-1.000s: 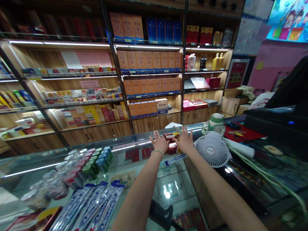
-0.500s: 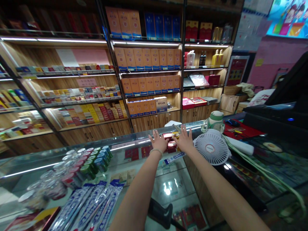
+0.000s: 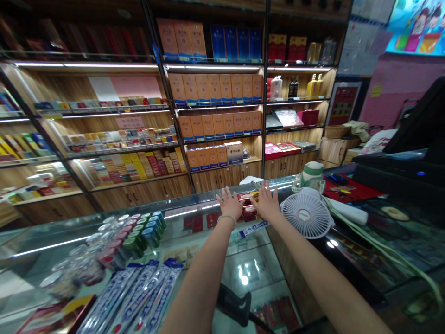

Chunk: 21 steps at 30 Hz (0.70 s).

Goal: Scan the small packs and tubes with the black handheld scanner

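Note:
Both arms reach forward over the glass counter [image 3: 255, 260]. My left hand [image 3: 230, 205] has its fingers spread, with a bracelet at the wrist. Opposite it, my right hand [image 3: 267, 202] is also spread open. Between the two lie small shiny red packets [image 3: 249, 212], with a bit of yellow beside the right thumb. Both thumbs are close to these packets; whether they touch I cannot tell. Just nearer to me, a blue and white packet [image 3: 253, 229] lies flat on the glass.
To the right stand a white fan [image 3: 305, 215], a green and white bottle [image 3: 313, 174] and a dark monitor [image 3: 420, 120]. Rows of cans [image 3: 151, 232] and long blue packets [image 3: 139, 292] fill the left. A black handheld device [image 3: 234, 304] is below my arms. Stocked shelves [image 3: 219, 109] rise behind.
The view has shifted slightly, so the shelves and the goods at the left appear a little further right and lower. Both hands keep nearly the same spread pose around the red packets.

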Motion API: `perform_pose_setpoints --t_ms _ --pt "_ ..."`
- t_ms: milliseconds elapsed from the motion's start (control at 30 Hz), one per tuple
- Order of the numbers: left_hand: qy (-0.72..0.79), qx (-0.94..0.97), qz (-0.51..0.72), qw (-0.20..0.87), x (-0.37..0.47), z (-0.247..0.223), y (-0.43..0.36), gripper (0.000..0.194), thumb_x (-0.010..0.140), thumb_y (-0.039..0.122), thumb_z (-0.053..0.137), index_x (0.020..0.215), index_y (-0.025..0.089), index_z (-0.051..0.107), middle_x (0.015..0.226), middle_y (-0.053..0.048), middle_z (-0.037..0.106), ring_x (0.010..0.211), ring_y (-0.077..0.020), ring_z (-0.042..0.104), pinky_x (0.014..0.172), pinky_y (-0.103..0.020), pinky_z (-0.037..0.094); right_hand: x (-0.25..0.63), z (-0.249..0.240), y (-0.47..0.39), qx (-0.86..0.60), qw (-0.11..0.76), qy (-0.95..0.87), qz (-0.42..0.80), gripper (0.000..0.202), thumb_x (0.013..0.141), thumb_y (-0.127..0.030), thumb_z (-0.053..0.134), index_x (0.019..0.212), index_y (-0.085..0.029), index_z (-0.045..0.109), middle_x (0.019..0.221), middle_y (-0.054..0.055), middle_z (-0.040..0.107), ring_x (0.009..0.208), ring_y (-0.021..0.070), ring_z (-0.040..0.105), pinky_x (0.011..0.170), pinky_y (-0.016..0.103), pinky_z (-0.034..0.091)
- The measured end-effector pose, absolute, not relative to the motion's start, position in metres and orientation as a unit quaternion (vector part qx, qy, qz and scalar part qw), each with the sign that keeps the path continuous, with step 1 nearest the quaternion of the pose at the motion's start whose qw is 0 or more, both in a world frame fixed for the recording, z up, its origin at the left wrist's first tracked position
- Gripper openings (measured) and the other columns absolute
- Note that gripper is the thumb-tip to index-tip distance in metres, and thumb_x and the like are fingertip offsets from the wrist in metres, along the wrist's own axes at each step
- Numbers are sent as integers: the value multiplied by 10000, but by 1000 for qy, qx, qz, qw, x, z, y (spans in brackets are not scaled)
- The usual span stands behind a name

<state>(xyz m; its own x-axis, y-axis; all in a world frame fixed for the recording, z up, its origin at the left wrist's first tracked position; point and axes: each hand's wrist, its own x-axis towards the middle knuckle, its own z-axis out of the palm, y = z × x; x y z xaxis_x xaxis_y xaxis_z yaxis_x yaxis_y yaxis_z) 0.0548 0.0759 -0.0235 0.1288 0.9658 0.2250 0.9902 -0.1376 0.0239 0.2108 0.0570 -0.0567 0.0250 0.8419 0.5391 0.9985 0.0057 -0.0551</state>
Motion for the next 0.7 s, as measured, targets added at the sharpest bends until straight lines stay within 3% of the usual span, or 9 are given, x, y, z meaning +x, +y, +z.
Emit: perform_pose_setpoints --t_ms 233,700 --pt "-645 -752 -116 73 32 -5 58 690 972 578 331 1571 237 358 1711 -123 147 1577 -362 50 1229 -649 50 203 -50 50 -654 239 -685 -214 640 1010 -489 386 1498 -79 454 1675 211 187 1560 358 102 1215 654 16" --pt "-649 -736 -148 123 -58 29 -3 641 985 589 361 1521 248 448 1686 -111 243 1554 -338 155 1237 -615 154 150 -21 17 -624 275 -692 -237 538 1006 -461 443 1436 -155 546 1652 177 293 1528 358 198 1196 665 83"
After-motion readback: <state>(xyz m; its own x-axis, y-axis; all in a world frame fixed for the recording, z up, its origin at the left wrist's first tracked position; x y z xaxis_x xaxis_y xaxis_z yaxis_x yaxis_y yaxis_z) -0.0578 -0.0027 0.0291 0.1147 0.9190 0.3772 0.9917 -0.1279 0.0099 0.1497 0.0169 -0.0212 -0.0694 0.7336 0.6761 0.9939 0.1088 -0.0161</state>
